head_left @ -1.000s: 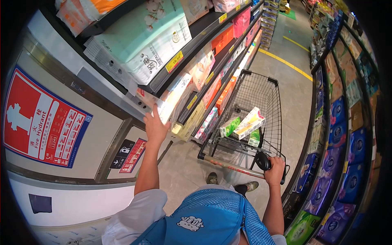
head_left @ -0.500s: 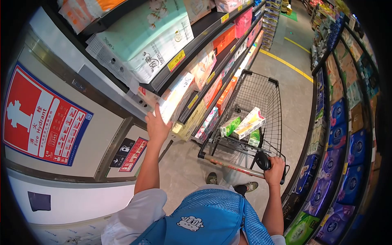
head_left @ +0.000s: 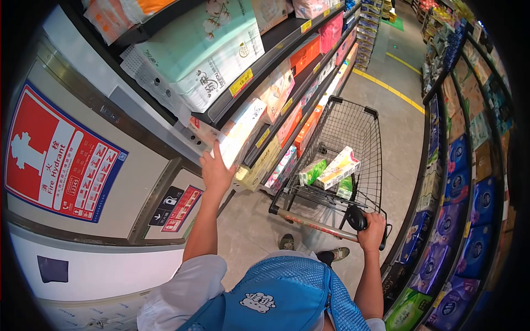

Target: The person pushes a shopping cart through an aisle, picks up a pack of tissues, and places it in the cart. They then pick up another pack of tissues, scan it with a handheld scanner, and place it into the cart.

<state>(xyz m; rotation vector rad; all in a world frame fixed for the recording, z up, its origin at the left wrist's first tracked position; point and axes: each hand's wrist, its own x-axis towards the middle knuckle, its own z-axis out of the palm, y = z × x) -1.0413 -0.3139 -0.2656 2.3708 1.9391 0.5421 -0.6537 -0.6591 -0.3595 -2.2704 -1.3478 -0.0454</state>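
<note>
My left hand [head_left: 217, 172] is at the end of a white tissue pack [head_left: 238, 132] on a lower left shelf, its fingers on one side and its thumb on the other. The palm side of that hand is hidden. My right hand [head_left: 371, 231] is wrapped around the right end of the handle [head_left: 317, 225] of a black wire shopping cart [head_left: 364, 124]. Inside the cart, a white printed box [head_left: 339, 167] lies across green packs [head_left: 313, 171].
Tissue packs, including a large mint-green one [head_left: 193, 55], fill the left shelves. A fire hydrant sign [head_left: 61, 154] is on the near left panel. Blue and purple packs [head_left: 457, 185] line the right shelf. Grey floor [head_left: 395, 83] runs ahead between the shelves.
The view has shifted very slightly. My left hand stays at the tissue pack and my right hand stays on the cart handle, with little visible movement.
</note>
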